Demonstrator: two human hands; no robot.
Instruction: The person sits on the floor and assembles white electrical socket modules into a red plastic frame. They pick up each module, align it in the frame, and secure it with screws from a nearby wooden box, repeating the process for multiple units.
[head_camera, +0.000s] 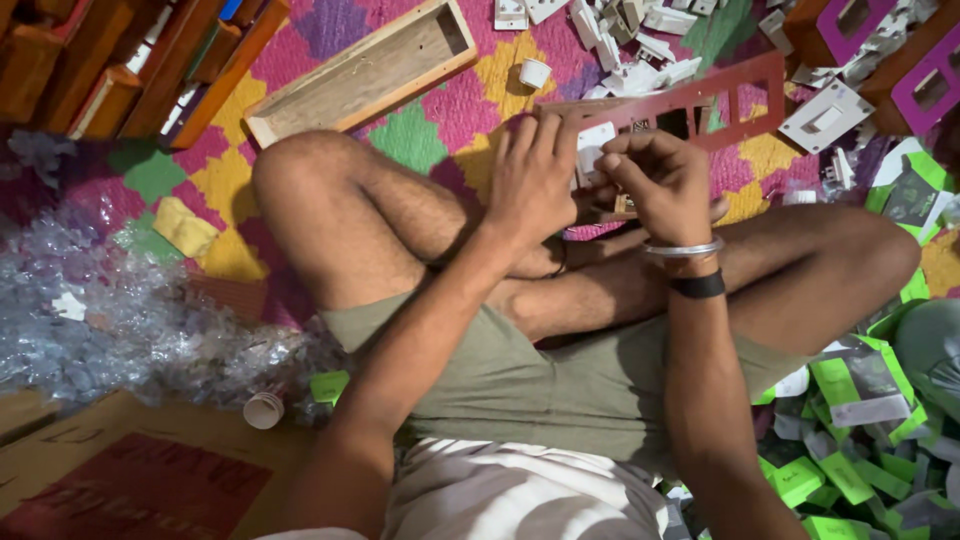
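Just right of the frame's centre, near the top, both hands meet over a long dark-red switch plate (700, 100) with a row of rectangular cut-outs. Its long axis runs from the hands up and to the right, rising slightly toward the upper right corner, so nearly all of its length lies beyond the right hand (660, 180) and away from the left hand (535, 175).

The left hand lies flat, fingers together, pressing down on the plate's near end. The right hand's grip is curled with fingertips drawn together; it appears to pinch a small white switch module (597, 140) that sits between the two hands, at the cut-out closest to them. The right hand is the nearer to the plate's free length, though whether the module is seated in the plate or only held against it cannot be told.

A wooden box frame (360, 75) lies in the upper middle on the patterned floor mat (410, 135), and loose white switch parts (640, 50) are heaped along the top edge.
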